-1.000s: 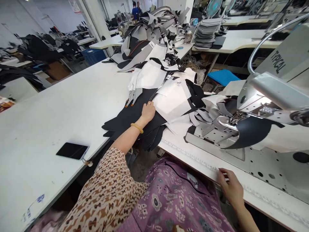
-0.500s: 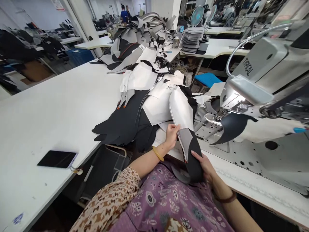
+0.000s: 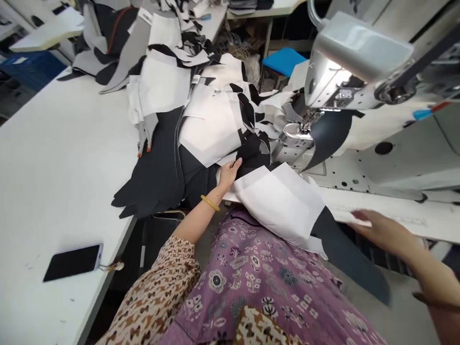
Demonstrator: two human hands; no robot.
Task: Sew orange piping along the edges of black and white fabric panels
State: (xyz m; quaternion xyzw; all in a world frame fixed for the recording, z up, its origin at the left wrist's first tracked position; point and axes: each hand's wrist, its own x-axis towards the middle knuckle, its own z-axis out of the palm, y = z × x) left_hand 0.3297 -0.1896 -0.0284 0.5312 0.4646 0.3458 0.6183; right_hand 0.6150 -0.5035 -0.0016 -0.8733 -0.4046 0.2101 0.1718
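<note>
Head cam, fwd/down over lap; close on sewing machine [image 3: 345,72], table [image 3: 53,158]

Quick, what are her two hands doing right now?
Left hand: gripping the edge of the white-and-black fabric piece.
Right hand: open and blurred, holding nothing, near the sewing table edge.

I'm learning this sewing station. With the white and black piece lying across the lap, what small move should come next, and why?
Probably bring the right hand back onto the white and black piece. Only the left hand touches it, at its upper corner, and its black end hangs off the lap, short of the sewing machine.
</note>
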